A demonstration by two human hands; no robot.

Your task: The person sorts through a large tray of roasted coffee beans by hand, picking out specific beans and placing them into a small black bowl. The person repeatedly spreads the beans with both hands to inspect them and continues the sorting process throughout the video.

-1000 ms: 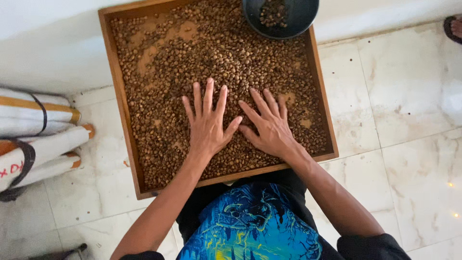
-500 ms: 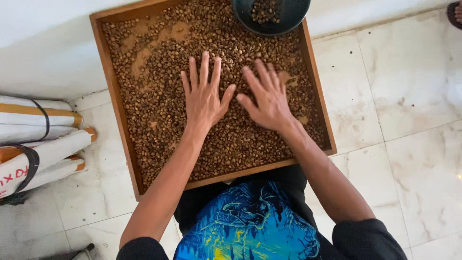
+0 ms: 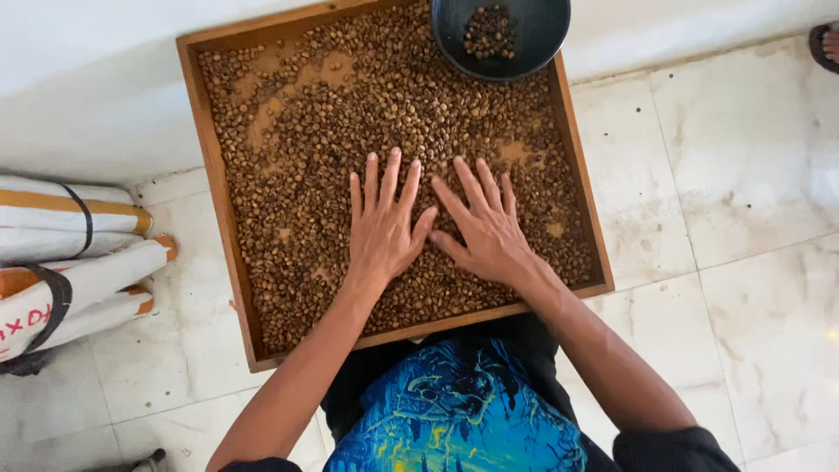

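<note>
A square wooden tray [image 3: 216, 188] rests in front of me, covered with a thin layer of brown coffee beans [image 3: 315, 140]. My left hand [image 3: 383, 225] lies flat on the beans near the tray's middle, fingers spread. Beside it, my right hand [image 3: 483, 225] also presses flat on the beans, fingers apart, thumb close to my left thumb. Neither hand holds anything. A dark round bowl [image 3: 502, 37] with a few beans in it sits on the tray's far right corner.
White sacks with orange and black bands [image 3: 65, 262] lie on the tiled floor at the left. A white wall or ledge runs behind the tray. Another person's sandalled foot [image 3: 826, 44] shows at the top right. Pale floor tiles [image 3: 725, 218] spread to the right.
Both hands slid over the beans, first away from me, then back toward the middle. They now lie closer together, thumbs almost touching.
</note>
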